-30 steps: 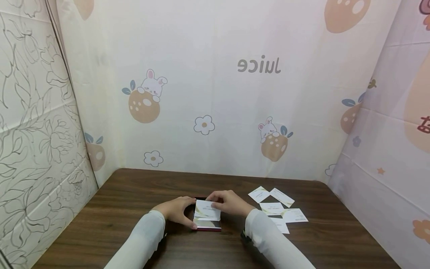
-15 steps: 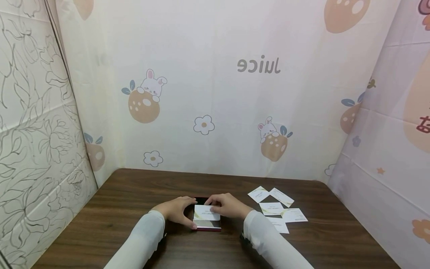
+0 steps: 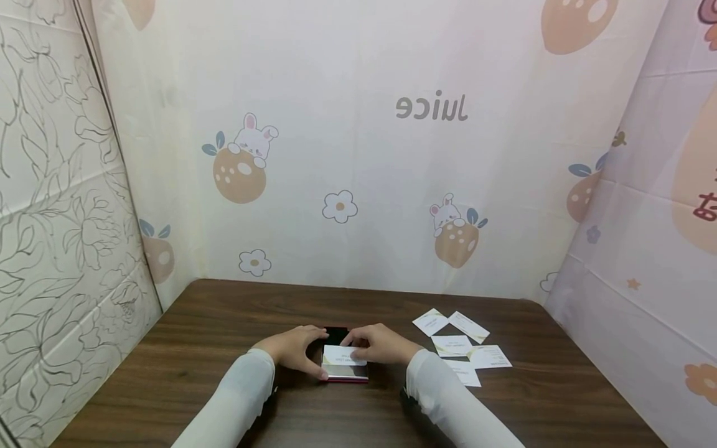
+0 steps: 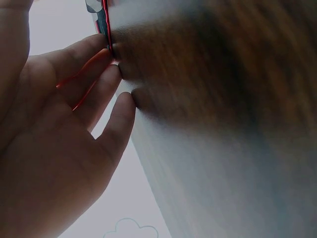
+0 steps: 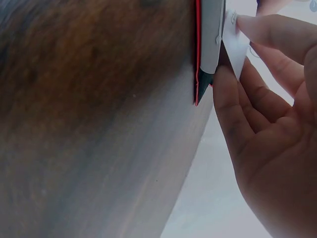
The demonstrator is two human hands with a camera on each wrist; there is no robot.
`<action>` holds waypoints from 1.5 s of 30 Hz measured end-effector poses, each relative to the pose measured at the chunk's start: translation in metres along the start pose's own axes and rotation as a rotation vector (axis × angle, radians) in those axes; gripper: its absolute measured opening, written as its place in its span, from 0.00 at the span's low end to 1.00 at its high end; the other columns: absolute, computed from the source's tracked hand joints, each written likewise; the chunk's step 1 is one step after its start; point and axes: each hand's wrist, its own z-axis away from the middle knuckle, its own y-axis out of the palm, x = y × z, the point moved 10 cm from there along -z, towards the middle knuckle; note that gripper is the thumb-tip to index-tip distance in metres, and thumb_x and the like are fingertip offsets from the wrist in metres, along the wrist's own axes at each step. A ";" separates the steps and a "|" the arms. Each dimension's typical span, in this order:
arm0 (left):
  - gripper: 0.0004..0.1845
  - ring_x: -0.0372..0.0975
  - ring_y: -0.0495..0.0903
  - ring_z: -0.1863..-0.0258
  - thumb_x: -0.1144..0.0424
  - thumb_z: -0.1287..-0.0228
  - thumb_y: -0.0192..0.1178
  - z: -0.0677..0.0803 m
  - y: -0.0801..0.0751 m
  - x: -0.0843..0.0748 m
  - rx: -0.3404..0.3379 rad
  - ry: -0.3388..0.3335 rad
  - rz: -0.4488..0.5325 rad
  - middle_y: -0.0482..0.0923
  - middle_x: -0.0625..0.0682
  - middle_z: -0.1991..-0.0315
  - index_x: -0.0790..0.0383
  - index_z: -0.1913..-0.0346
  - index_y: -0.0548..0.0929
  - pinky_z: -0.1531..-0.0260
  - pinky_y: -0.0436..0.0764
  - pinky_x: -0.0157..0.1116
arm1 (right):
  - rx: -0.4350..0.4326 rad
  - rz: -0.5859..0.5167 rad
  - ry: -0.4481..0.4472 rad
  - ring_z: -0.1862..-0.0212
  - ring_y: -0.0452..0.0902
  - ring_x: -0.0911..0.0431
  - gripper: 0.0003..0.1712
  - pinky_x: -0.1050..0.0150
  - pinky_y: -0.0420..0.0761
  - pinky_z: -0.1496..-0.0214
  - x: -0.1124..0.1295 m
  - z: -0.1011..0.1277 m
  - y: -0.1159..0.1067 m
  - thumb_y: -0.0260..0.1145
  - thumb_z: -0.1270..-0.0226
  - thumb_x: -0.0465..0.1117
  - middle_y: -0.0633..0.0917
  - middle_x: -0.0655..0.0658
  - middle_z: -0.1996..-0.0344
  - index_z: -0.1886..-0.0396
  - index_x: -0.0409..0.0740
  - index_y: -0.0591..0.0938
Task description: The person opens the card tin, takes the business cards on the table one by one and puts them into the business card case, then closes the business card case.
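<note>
A business card case [image 3: 345, 373] with red edges, a black interior and a silvery front strip lies open on the table. My left hand [image 3: 292, 350] holds its left side, thumb at the near corner and fingers at the far one. In the left wrist view the fingertips touch the thin red rim [image 4: 108, 29]. My right hand [image 3: 385, 344] pinches a white business card [image 3: 339, 354], thumb on top. This card stands tilted, its lower edge at the silvery part [image 5: 210, 42] in the right wrist view. How deep it sits inside is hidden.
Several loose business cards [image 3: 451, 345] lie to the right, beyond the right forearm, some touching or overlapping. The brown wooden table [image 3: 185, 373] meets a printed curtain [image 3: 347, 155] at the back, with more fabric on both sides.
The right hand has drawn the business card toward the near side of the case, baring more black interior behind it. The left hand keeps its place.
</note>
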 end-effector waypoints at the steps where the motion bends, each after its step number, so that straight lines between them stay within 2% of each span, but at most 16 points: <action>1: 0.50 0.51 0.63 0.29 0.38 0.51 0.75 0.000 0.000 0.000 0.001 0.000 0.001 0.66 0.56 0.29 0.60 0.28 0.70 0.34 0.66 0.55 | 0.008 -0.002 0.002 0.66 0.74 0.65 0.13 0.68 0.77 0.60 0.001 0.000 0.001 0.69 0.32 0.36 0.85 0.59 0.62 0.51 0.53 0.87; 6: 0.50 0.51 0.63 0.29 0.38 0.51 0.75 0.000 0.000 0.001 0.000 -0.001 0.000 0.65 0.55 0.28 0.59 0.28 0.70 0.35 0.66 0.55 | 0.030 0.003 0.000 0.64 0.76 0.66 0.12 0.69 0.78 0.57 0.005 0.000 0.002 0.69 0.33 0.36 0.84 0.59 0.64 0.52 0.52 0.88; 13: 0.49 0.52 0.63 0.29 0.39 0.51 0.75 0.001 -0.001 0.000 0.001 -0.005 0.007 0.66 0.56 0.28 0.59 0.28 0.70 0.34 0.66 0.55 | -0.001 0.043 -0.017 0.65 0.73 0.66 0.13 0.69 0.76 0.59 0.008 0.002 0.003 0.65 0.29 0.33 0.87 0.55 0.57 0.53 0.50 0.90; 20: 0.49 0.52 0.63 0.29 0.39 0.51 0.76 0.002 0.000 -0.001 0.002 -0.011 0.009 0.66 0.56 0.28 0.59 0.28 0.71 0.35 0.66 0.56 | -0.017 0.068 -0.010 0.67 0.71 0.66 0.13 0.70 0.76 0.61 0.005 0.000 0.005 0.65 0.30 0.32 0.86 0.54 0.63 0.53 0.50 0.91; 31: 0.49 0.52 0.63 0.29 0.38 0.51 0.75 0.002 0.001 -0.002 0.001 -0.013 0.006 0.66 0.56 0.29 0.59 0.28 0.71 0.35 0.66 0.56 | -0.015 0.069 -0.018 0.68 0.70 0.65 0.14 0.70 0.74 0.62 0.004 -0.002 0.008 0.65 0.31 0.31 0.82 0.57 0.66 0.53 0.50 0.91; 39: 0.49 0.52 0.63 0.29 0.39 0.51 0.76 0.002 0.000 -0.001 -0.003 -0.007 0.017 0.66 0.56 0.29 0.59 0.28 0.70 0.35 0.67 0.56 | -0.011 0.051 -0.050 0.68 0.69 0.64 0.15 0.69 0.74 0.62 0.010 0.000 0.008 0.66 0.33 0.29 0.80 0.56 0.67 0.52 0.48 0.90; 45: 0.49 0.52 0.64 0.30 0.39 0.51 0.76 0.001 0.001 -0.002 0.002 0.000 0.015 0.66 0.56 0.29 0.60 0.28 0.71 0.35 0.66 0.56 | 0.011 0.049 -0.017 0.66 0.70 0.65 0.15 0.69 0.75 0.60 0.009 0.003 0.009 0.67 0.33 0.30 0.80 0.54 0.67 0.52 0.48 0.90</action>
